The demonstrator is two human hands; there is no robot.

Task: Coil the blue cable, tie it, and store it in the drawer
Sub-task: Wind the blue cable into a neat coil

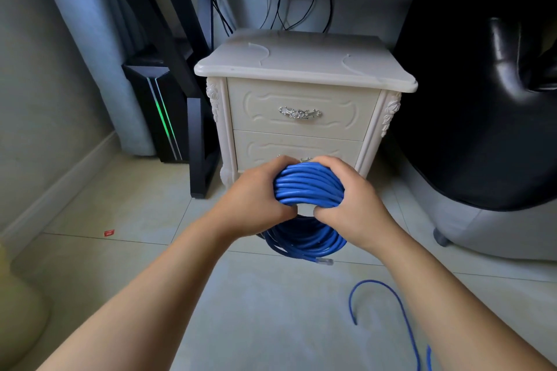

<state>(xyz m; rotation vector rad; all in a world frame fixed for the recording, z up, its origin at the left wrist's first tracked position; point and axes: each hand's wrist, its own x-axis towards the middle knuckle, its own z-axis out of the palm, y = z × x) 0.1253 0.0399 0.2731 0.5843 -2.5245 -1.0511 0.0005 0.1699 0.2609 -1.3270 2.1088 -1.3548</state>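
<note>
Blue cable (309, 187), bunched into a thick coil, held up just in front of the lower drawer (295, 149) of a cream nightstand (301, 69). Clasped at the top from both sides: left grip (256, 202) curled round one flank, right grip (352, 205) round the other.

Squeeze the turns even. Keep one grip clamped, free the other for the loose tail (388, 301) (trailing over the floor (120, 205), lower right), then probably wrap it round the bundle and knot. Mind the plug (324, 261) dangling under the coil. Drawer not yet opened.

Pale floor tiles, with a red scrap (109, 232) to the left. Dark computer tower (156, 117) with a green strip beside the nightstand, black chair (482, 114) to the right.
</note>
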